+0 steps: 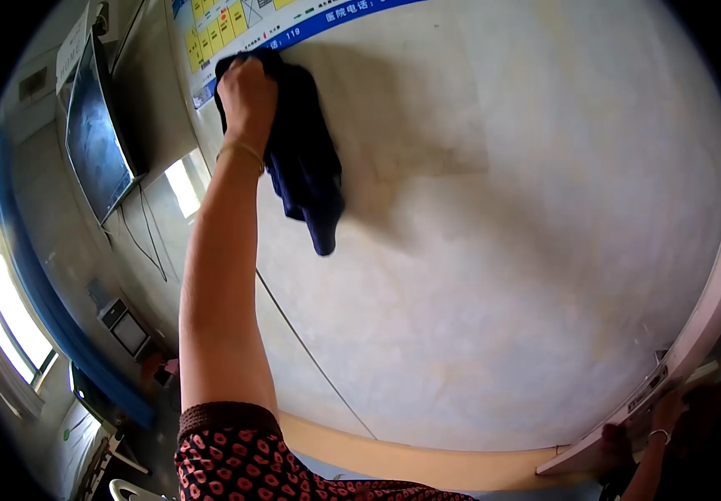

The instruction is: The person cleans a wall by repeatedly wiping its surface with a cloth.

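Observation:
Up on the wall, my left hand [248, 86] is closed around a dark blue cloth [309, 159], pressing its bunched top against the lower edge of a printed wall chart [214, 37]. Folds of the cloth hang down to the right of the wrist, over the pale wall [502, 275]. The left arm is raised, with a thin bracelet on the wrist. In shadow at the lower right edge is what looks like my right hand [668, 411], with a pale bracelet, near a door frame; its fingers cannot be made out.
A wall-mounted screen [98, 125] with hanging cables is at the upper left. Below are a blue curtain [47, 292], a bright window [10, 309] and a small grey unit [127, 330]. A chair back [127, 491] shows at the lower left. The door frame [669, 363] stands right.

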Demonstrator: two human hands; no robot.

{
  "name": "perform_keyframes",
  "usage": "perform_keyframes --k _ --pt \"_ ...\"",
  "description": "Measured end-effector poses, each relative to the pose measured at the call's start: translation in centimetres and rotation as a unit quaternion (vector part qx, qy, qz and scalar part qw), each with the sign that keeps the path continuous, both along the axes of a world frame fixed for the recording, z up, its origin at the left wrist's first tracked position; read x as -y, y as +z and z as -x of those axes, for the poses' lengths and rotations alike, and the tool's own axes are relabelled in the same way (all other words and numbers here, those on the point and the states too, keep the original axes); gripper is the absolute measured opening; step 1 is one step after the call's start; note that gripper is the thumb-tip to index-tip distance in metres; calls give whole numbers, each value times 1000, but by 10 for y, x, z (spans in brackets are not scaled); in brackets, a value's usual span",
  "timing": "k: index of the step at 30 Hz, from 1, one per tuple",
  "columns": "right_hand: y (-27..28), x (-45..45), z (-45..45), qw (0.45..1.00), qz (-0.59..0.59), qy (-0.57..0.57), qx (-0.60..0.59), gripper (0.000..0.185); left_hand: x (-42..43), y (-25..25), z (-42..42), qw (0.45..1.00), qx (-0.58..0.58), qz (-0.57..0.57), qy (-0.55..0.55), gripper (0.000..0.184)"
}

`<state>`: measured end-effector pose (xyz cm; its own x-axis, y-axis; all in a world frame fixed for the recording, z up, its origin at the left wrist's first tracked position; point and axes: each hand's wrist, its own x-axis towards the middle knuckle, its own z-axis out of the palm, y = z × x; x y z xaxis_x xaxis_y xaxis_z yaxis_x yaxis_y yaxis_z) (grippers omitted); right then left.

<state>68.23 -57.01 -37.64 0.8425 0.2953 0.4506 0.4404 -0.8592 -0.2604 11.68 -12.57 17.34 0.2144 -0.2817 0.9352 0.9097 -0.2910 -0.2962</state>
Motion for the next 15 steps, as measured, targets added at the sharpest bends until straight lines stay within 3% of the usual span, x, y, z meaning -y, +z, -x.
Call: perform_keyframes --k 1,4,8,9,11,15 --pt "5 -1 3 998 33 -14 -43 29 0 2 0 999 0 20 -44 14" --pt "13 -1 14 1000 7 10 -13 30 3 -4 4 1000 -15 8 2 8" --pt "-29 3 -15 998 44 19 46 31 2 -9 3 997 -63 -8 -33 7" --pt "-23 3 -12 999 46 1 25 31 -6 0 7 997 -65 -12 36 7" --pt "-21 9 -9 998 58 -14 1 32 2 9 2 999 -37 8 26 4" --pt "-46 11 -33 988 131 -10 79 33 8 -10 6 999 -34 41 -2 5"
